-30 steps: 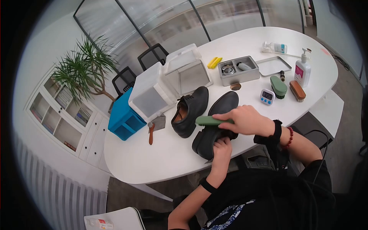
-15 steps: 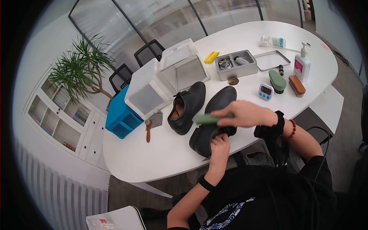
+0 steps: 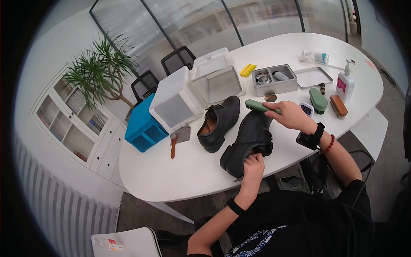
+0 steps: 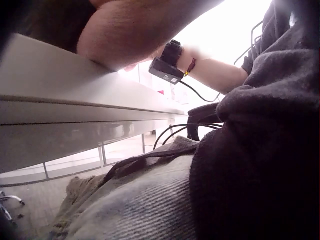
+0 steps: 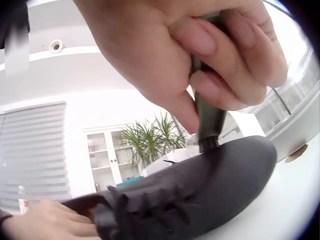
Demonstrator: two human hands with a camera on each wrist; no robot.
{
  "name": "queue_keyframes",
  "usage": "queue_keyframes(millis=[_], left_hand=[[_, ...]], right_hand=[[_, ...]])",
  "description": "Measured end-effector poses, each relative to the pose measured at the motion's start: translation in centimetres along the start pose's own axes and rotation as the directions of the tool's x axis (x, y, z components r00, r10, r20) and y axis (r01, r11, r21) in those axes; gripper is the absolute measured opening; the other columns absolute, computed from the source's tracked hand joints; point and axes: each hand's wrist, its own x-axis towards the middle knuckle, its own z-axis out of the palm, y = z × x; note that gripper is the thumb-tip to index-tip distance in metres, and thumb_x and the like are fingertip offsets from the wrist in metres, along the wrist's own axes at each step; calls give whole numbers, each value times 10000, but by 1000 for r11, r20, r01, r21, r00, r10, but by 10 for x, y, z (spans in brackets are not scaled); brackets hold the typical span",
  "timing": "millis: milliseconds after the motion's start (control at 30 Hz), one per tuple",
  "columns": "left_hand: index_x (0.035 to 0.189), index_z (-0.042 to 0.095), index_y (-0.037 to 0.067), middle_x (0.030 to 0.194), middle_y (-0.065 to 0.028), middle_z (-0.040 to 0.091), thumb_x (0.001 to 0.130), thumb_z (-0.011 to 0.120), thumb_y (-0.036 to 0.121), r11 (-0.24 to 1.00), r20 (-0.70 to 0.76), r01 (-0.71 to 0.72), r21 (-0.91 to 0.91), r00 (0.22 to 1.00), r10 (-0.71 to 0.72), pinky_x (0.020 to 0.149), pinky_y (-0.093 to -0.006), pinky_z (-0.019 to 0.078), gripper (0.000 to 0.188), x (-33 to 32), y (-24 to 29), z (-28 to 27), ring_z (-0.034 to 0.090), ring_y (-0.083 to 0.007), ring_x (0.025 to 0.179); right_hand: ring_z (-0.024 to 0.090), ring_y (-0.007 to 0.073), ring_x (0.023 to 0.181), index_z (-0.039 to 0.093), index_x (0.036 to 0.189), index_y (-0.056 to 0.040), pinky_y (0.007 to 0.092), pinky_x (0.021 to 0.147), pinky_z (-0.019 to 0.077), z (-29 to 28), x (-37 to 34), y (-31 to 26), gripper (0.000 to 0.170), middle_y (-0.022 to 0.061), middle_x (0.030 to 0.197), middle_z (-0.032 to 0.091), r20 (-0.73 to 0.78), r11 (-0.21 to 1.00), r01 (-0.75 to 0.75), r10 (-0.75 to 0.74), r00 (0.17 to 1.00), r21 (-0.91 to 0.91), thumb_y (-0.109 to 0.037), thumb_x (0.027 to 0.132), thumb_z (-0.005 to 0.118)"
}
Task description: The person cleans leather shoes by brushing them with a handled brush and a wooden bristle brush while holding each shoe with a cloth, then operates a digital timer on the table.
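A black lace-up shoe [image 3: 242, 145] is on the white table, its toe pointing away from me. My left hand [image 3: 254, 169] holds it at the opening, with the fingertips hidden inside the collar. My right hand [image 3: 293, 115] grips a green-backed shoe brush [image 3: 255, 105] over the toe. In the right wrist view the fingers curl round the brush, and its dark bristles [image 5: 209, 144] press against the toe leather. The matching black shoe [image 3: 227, 116] stands to the left. My left forearm rests against the table edge in the left wrist view.
Beyond the shoes sit a metal tin [image 3: 274, 88] and its lid [image 3: 314, 77]. To the right are a timer [image 3: 306, 109], another green brush [image 3: 318, 102], a brown brush [image 3: 338, 107] and a pump bottle [image 3: 345, 83]. White boxes [image 3: 175, 103], a blue box [image 3: 147, 128] and a wooden-handled tool [image 3: 173, 146] lie left.
My right hand has carried the green brush from the middle of the shoe forward to its toe. The left hand keeps its hold at the opening. The head view has shifted slightly.
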Motion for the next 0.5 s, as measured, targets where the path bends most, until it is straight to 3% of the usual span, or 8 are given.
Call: queue_keyframes(millis=[100,167,233,367,500], left_hand=[[947,572,94,740,11,561,885,585,158,1000,17,1,-5,1000,-1,634,-253,433,90,1,-1,-4,586,-118,701],[944,572,95,743,9,563,885,584,158,1000,24,-4,-12,1000,5,631,-253,434,87,1,1,-2,588,-119,701],[941,572,96,747,8,564,885,584,158,1000,25,-12,-10,1000,12,628,-253,435,84,0,1,-2,590,-119,702],[943,570,97,753,3,569,886,589,158,1000,31,-20,-18,999,20,631,-257,442,86,0,-2,-3,596,-124,705],[959,570,92,759,-2,577,885,600,156,1000,31,-19,-20,999,19,638,-266,451,102,-1,-1,-2,603,-132,710]], right_hand=[[643,389,692,670,1323,-173,422,701,513,-17,-11,-33,416,214,752,670,141,991,56,-73,987,122,-353,948,668],[694,375,742,689,1305,-202,428,736,550,-2,-16,-32,409,178,813,723,228,943,217,-276,934,253,-397,947,655],[702,363,733,688,1311,-226,419,745,559,-17,-26,-65,407,162,803,729,423,974,81,-166,891,210,-408,949,653],[703,366,742,698,1296,-273,434,735,564,-10,-23,-50,398,168,811,727,284,963,251,-270,920,101,-453,944,644],[697,375,760,702,1286,-281,455,732,557,-13,-10,-25,386,169,831,724,184,980,197,-186,965,-43,-451,945,642]])
